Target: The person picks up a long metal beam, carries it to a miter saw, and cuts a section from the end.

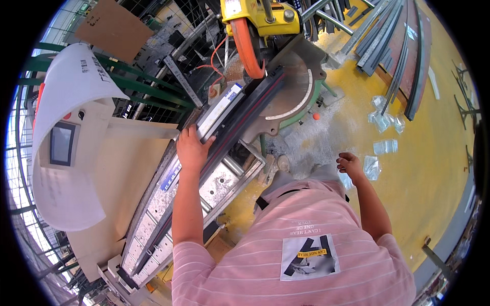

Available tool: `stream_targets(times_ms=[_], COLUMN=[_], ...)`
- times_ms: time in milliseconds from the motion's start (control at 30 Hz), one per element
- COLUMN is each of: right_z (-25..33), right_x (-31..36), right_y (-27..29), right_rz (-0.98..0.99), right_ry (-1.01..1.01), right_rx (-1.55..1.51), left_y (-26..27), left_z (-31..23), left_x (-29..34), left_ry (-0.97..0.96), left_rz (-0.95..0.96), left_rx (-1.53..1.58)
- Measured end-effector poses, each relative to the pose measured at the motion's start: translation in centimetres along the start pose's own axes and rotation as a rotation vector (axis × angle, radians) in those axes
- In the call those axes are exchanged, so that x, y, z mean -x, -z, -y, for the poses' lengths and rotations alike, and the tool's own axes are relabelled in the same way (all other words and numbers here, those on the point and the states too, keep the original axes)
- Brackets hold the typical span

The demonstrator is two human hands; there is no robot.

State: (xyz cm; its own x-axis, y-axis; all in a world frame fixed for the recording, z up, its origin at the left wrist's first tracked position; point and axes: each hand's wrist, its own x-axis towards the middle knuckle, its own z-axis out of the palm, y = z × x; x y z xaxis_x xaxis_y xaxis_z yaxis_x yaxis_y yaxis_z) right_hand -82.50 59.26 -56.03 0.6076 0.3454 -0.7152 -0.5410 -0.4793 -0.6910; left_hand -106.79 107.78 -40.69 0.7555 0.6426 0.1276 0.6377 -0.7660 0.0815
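Note:
My left hand (193,148) grips a long metal profile (219,113) with white and blue film on it, thumb on the near side and fingers over the far side. Against it lies a dark profile (240,120) with a thin red line along its length. The far ends of both reach a mitre saw (260,20) with a yellow body and an orange blade guard (246,48). Its round metal table (293,86) is to the right of the profiles. My right hand (349,164) hangs beside my body, fingers loosely bent and apart, with nothing visible in it.
A long bench (217,188) with rollers supports the profiles. At left stands a control box with a screen (62,143), under a curved white sheet (66,117). Dark profiles (383,41) lie stacked at far right, near clear plastic pieces (385,147) on the yellow floor.

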Motion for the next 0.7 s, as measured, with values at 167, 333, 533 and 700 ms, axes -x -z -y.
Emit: stream_targets(times_ms=[167,333,533,700], right_z=[-2.0,-2.0,-1.5,-1.0], right_x=[1.6,0.8,-1.2,-3.1], right_y=[-0.5,-4.8,-7.2,-7.8], right_rz=[-0.073,0.071,0.058,0.115], right_ry=[-0.084,0.021,0.251,0.154], right_rx=[-0.044,0.296,0.481,0.407], left_y=[-3.8,-7.7,-8.6,-8.9], left_z=[-0.8,-1.0,-1.4,-4.6], left_x=[-2.1,-3.5,-4.4,-5.1], left_ry=[-0.03,-0.15,-0.165,-0.019], left_rz=[0.129,0.102,0.205,0.242], left_rx=[0.117,0.202,0.12,0.029])
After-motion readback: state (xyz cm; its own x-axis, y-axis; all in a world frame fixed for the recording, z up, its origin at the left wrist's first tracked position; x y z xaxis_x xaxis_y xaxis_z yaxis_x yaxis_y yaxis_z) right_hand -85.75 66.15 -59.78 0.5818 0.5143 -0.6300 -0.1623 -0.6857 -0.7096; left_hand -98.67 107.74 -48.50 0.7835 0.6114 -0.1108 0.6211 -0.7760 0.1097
